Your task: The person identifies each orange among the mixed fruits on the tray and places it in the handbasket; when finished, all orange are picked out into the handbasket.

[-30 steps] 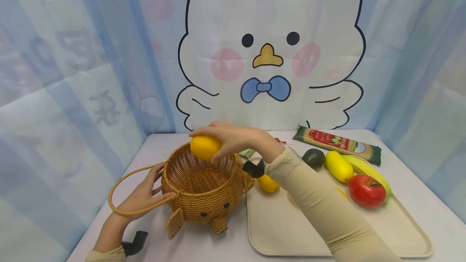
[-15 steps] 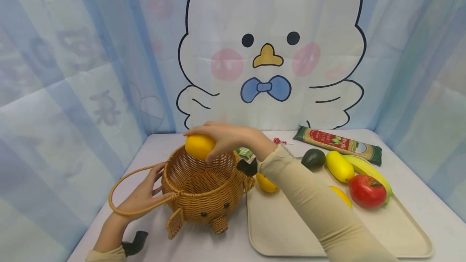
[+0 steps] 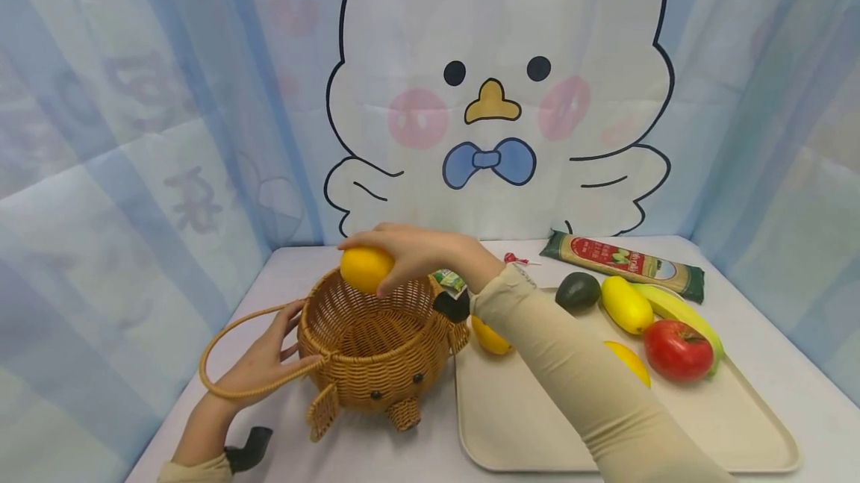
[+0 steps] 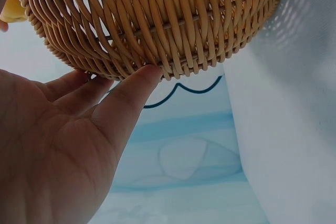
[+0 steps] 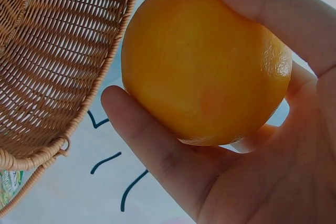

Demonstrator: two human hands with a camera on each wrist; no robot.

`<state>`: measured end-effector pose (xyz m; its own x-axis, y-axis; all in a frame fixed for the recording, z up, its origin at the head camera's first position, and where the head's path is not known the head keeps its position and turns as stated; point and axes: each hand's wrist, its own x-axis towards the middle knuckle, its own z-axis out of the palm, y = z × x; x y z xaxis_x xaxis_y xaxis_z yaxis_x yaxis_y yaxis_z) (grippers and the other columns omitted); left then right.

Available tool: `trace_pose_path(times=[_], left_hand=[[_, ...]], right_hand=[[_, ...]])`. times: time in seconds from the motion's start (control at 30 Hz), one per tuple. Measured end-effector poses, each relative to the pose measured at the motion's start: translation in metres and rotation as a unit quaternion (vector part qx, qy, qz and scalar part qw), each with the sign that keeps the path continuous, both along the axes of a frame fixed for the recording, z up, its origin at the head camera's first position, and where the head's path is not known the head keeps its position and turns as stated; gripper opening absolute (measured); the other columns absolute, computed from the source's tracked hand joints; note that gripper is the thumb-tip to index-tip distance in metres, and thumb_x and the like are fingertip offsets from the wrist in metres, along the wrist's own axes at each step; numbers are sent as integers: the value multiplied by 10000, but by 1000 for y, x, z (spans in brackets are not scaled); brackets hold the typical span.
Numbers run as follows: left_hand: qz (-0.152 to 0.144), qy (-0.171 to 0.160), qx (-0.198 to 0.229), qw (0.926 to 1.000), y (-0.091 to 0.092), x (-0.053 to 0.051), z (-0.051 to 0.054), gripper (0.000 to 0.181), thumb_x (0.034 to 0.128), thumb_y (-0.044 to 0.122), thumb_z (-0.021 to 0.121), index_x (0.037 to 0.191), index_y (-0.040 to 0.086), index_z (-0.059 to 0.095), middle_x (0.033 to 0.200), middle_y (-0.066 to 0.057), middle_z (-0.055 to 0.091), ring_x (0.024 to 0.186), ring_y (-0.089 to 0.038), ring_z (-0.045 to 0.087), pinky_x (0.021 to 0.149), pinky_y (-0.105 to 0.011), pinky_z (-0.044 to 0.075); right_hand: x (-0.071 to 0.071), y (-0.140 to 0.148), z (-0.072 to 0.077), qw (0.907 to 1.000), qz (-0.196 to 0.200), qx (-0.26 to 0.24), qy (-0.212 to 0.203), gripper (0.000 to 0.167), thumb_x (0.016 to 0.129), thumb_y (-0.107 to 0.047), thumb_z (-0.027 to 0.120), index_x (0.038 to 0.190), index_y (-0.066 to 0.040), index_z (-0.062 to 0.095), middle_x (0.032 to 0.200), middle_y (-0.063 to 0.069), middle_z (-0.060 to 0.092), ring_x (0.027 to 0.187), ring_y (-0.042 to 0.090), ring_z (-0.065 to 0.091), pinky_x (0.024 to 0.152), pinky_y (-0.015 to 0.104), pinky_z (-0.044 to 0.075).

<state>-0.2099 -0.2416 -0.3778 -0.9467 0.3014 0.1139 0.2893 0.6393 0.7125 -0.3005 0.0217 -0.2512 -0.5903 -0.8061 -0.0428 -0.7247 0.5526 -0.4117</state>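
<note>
Noting right hand (image 3: 425,250) gripping round orange fruit (image 3: 366,269), left hand (image 3: 266,354) spread against brown wicker basket (image 3: 376,377), we warn off-centre release risks missing it.

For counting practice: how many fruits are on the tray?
6: yellow fruit near the basket, another beside the sleeve, green fruit at back, oblong fruit beside it, then banana, red fruit in front. The sleeve may hide more.

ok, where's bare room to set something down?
Tray: near left, between front rim and right sleeve; near right, between apple and front rim. Also the visible floor of the basket. Crowded: tray's far right, with yellow fruit, banana and apple.
</note>
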Motion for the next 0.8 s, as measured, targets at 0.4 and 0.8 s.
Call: trace_pose_path(times=[0.4,0.8], left_hand=[[-14,-1,75,10000,0,0,-1,867,864,347,670,1487,122,111,1561,-216,113,1403,-494,169,1041,-595,404],[-10,11,56,10000,0,1,-2,872,863,351,670,1488,122,107,1560,-218,116,1402,-494,175,1041,-589,409]], right_hand=[[-6,-6,-3,9999,-87,102,-12,783,779,-235,752,1429,-392,344,1379,30,426,1138,172,470,922,344,485],[-12,-15,-10,9994,-181,267,-83,789,777,-239,751,1433,-391,340,1358,30,451,1111,161,485,905,324,487]])
